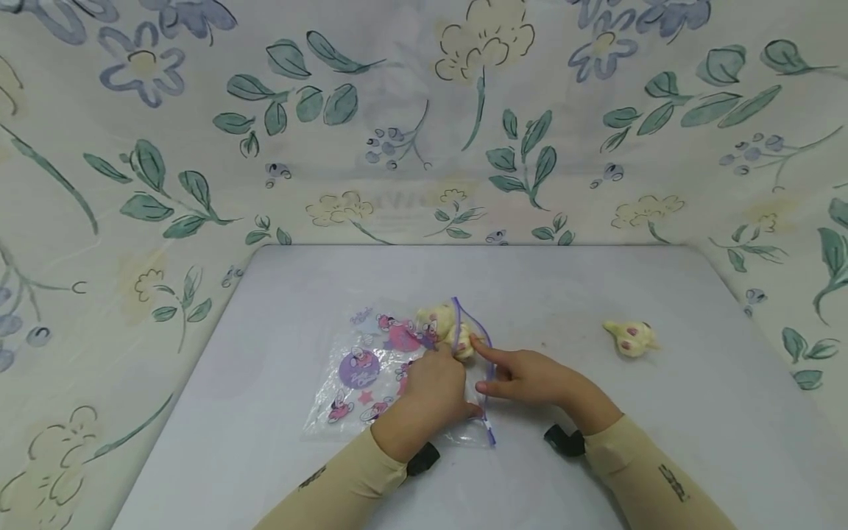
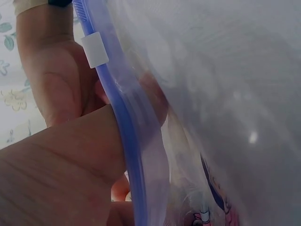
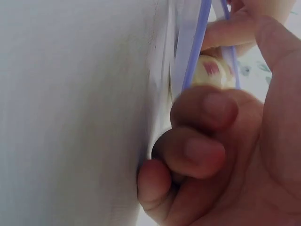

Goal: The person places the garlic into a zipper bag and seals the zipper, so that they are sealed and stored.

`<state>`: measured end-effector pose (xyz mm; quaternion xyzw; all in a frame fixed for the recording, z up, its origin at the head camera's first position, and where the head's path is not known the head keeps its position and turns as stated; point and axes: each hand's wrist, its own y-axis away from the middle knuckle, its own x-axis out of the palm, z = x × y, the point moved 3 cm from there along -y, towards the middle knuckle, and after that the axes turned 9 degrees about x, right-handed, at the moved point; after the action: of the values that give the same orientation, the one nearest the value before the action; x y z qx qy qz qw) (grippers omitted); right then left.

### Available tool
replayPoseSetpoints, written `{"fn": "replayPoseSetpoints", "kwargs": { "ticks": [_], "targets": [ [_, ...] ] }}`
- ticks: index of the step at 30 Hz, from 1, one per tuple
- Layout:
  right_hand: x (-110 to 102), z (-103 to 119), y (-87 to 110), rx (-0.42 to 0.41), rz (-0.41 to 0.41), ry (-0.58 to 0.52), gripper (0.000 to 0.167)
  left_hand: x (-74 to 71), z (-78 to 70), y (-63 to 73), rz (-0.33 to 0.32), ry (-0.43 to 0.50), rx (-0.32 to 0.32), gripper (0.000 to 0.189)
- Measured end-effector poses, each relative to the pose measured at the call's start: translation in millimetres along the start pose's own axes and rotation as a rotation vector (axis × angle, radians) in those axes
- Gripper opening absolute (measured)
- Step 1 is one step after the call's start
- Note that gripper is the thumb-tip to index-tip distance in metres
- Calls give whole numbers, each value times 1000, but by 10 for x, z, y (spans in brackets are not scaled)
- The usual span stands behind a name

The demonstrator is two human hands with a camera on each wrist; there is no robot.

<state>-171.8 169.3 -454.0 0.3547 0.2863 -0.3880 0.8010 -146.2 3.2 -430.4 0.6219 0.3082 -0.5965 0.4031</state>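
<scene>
A clear zip bag [image 1: 358,397] with pink and purple cartoon prints lies on the table, its purple-edged mouth to the right. A pale yellow toy figure [image 1: 440,324] with pink marks sits at that mouth, partly inside. My left hand [image 1: 433,386] grips the bag near the opening; its thumb [image 2: 70,146] passes behind the purple zip edge [image 2: 123,117]. My right hand [image 1: 530,379] reaches the mouth from the right, forefinger stretched against the toy, thumb apart. In the right wrist view, its other fingers [image 3: 188,150] are curled, and the toy [image 3: 211,70] shows beyond the zip edge.
A second pale yellow toy [image 1: 632,338] with pink marks lies on the white table [image 1: 563,287] to the right. A white slider [image 2: 95,49] sits on the zip edge. Floral cloth [image 1: 397,199] surrounds the table at the back and sides.
</scene>
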Motion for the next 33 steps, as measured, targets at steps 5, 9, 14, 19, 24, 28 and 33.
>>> {"fn": "replayPoseSetpoints", "kwargs": {
  "ticks": [5,9,14,19,24,28,33],
  "targets": [
    [26,0,-16,29,16,-2,78,8,-2,17,-6,5,7,81],
    [22,2,-27,27,20,-7,77,0,-3,28,-14,2,2,81],
    [10,3,-35,25,8,-2,77,-6,-4,28,-26,-10,1,81],
    [33,4,-24,39,-9,12,81,8,-10,33,-30,-38,13,81],
    [50,13,-30,35,-30,37,84,22,-9,35,-27,-57,19,82],
    [46,28,-33,34,-33,46,84,27,-5,34,-24,-71,19,82],
    [33,27,-9,34,-45,71,87,28,-32,13,-9,-82,34,82]
  ]
}}
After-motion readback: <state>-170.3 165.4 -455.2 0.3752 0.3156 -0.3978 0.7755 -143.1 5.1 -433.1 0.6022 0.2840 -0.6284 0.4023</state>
